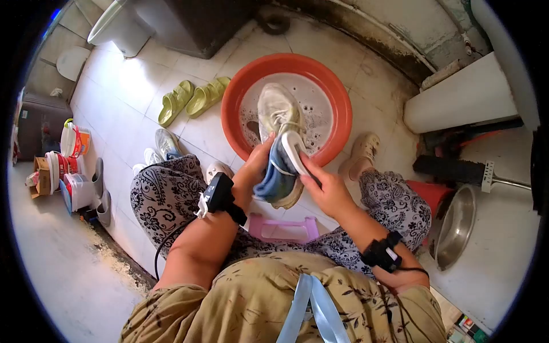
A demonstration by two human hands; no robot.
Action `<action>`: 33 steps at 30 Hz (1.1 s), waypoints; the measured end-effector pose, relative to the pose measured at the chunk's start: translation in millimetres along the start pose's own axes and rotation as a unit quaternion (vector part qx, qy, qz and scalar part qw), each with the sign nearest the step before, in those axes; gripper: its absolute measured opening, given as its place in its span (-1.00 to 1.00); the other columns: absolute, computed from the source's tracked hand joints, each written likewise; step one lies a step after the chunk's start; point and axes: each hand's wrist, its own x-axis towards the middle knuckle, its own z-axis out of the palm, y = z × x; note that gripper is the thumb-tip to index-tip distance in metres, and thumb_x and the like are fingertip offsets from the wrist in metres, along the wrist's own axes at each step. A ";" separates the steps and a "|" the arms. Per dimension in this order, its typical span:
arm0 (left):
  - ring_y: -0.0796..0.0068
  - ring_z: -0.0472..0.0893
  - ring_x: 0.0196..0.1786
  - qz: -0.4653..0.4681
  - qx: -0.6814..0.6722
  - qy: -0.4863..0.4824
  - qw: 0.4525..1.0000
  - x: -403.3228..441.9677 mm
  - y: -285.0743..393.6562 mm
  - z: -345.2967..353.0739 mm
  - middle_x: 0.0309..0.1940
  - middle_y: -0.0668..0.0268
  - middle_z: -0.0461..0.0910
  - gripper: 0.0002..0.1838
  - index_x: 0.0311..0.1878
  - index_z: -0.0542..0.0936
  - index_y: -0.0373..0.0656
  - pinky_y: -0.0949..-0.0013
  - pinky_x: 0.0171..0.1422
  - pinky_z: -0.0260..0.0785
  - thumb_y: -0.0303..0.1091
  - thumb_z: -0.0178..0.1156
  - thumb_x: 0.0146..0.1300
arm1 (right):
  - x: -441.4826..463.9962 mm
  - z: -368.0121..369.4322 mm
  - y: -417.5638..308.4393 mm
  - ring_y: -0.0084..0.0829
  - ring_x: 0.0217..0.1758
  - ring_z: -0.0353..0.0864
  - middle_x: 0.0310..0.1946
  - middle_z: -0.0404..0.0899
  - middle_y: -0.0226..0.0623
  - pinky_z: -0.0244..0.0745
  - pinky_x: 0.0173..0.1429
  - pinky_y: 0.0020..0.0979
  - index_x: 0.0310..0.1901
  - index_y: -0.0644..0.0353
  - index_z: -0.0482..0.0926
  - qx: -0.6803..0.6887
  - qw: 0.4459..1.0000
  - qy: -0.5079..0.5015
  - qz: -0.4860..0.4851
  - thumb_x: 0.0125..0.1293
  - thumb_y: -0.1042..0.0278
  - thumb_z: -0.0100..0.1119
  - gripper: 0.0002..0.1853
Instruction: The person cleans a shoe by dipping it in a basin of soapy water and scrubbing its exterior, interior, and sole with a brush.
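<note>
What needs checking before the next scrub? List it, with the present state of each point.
1. Left hand on the shoe: ok, it holds the side.
2. Right hand on the white-handled tool: ok, gripped.
3. Tool's working face against the shoe: cannot tell, its underside is hidden.
4. Suds in the red basin: ok, foam and bubbles show.
5. Whole shoe over the basin: not ok, the heel end reaches past the rim towards the person.
</note>
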 end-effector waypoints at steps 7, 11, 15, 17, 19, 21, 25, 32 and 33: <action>0.38 0.60 -0.28 0.023 0.047 0.057 0.997 -9.3 5.8 2.8 -0.27 0.22 0.59 -0.48 -0.04 0.49 -0.27 0.32 -0.14 0.48 0.08 -0.05 0.31 | 54.0 -5.9 5.4 0.02 -0.42 0.54 -0.53 0.50 0.09 0.41 -0.30 -0.16 0.21 -0.02 0.35 -0.065 0.996 0.063 -0.004 0.24 0.20 0.04 -0.52; 0.34 0.60 -0.28 0.034 0.065 0.107 0.992 -8.5 16.3 4.6 -0.26 0.19 0.58 -0.50 0.04 0.42 -0.28 0.28 -0.16 0.48 0.00 -0.04 0.33 | 1.2 9.4 5.8 0.01 -0.39 0.55 -0.48 0.52 0.09 0.42 -0.28 -0.12 0.24 -0.10 0.32 -0.016 0.992 0.046 -0.115 0.25 0.14 0.02 -0.51; 0.41 0.57 -0.21 0.106 0.121 0.037 0.986 -9.7 6.7 16.0 -0.17 0.21 0.55 -0.59 0.13 0.34 -0.21 0.32 -0.10 0.46 -0.17 0.00 0.33 | 8.0 -7.5 -7.2 -0.01 -0.39 0.55 -0.44 0.54 0.06 0.42 -0.28 -0.12 0.25 -0.17 0.30 -0.129 0.990 0.005 -0.055 0.25 0.11 0.02 -0.50; 0.44 0.56 -0.20 0.095 0.140 0.031 0.985 -9.2 2.6 18.0 -0.17 0.22 0.54 -0.60 0.15 0.33 -0.22 0.33 -0.08 0.46 -0.21 0.00 0.33 | 42.6 -21.4 -3.4 0.00 -0.38 0.56 -0.45 0.55 0.03 0.42 -0.26 -0.10 0.25 -0.19 0.30 -0.174 0.984 0.033 0.010 0.25 0.11 0.03 -0.50; 0.49 0.54 -0.27 0.173 0.143 0.011 0.974 -5.9 -2.1 18.6 -0.20 0.27 0.54 -0.57 0.11 0.38 -0.24 0.39 -0.17 0.45 -0.12 -0.01 0.34 | 69.0 -32.7 8.9 0.01 -0.38 0.56 -0.45 0.55 0.02 0.42 -0.25 -0.09 0.25 -0.20 0.30 -0.179 0.981 0.071 0.014 0.25 0.10 0.03 -0.50; 0.50 0.54 -0.28 0.176 0.139 0.014 0.974 -9.7 -0.7 17.3 -0.21 0.27 0.54 -0.57 0.13 0.36 -0.24 0.40 -0.18 0.45 -0.12 -0.01 0.34 | 79.0 -36.0 14.3 -0.03 -0.31 0.59 -0.35 0.56 0.06 0.44 -0.19 -0.14 0.26 -0.18 0.29 -0.213 0.973 0.084 -0.020 0.25 0.10 0.03 -0.49; 0.49 0.55 -0.26 0.130 0.124 0.013 0.984 -6.2 2.0 5.7 -0.20 0.25 0.54 -0.58 0.15 0.32 -0.23 0.39 -0.15 0.46 -0.18 -0.01 0.34 | 35.9 -8.4 30.4 -0.10 -0.21 0.60 -0.22 0.55 0.11 0.45 -0.12 -0.21 0.27 -0.14 0.28 -0.026 0.997 0.046 -0.060 0.27 0.11 0.03 -0.49; 0.49 0.54 -0.24 0.110 0.124 -0.029 0.986 -10.2 -8.3 15.3 -0.16 0.24 0.53 -0.52 0.19 0.26 -0.24 0.38 -0.13 0.45 -0.17 0.04 0.31 | 72.7 -45.9 1.9 -0.01 -0.12 0.56 -0.14 0.52 0.14 0.41 -0.01 -0.22 0.26 -0.05 0.29 -0.117 0.991 0.044 0.055 0.28 0.12 0.00 -0.50; 0.48 0.53 -0.22 0.145 0.161 -0.021 0.976 -10.0 -12.6 14.7 -0.14 0.23 0.52 -0.52 0.18 0.26 -0.24 0.38 -0.10 0.44 -0.18 0.05 0.31 | 90.9 -51.6 1.0 0.01 -0.12 0.55 -0.15 0.52 0.14 0.41 -0.01 -0.21 0.25 -0.04 0.29 -0.136 0.987 0.080 0.029 0.27 0.12 0.00 -0.50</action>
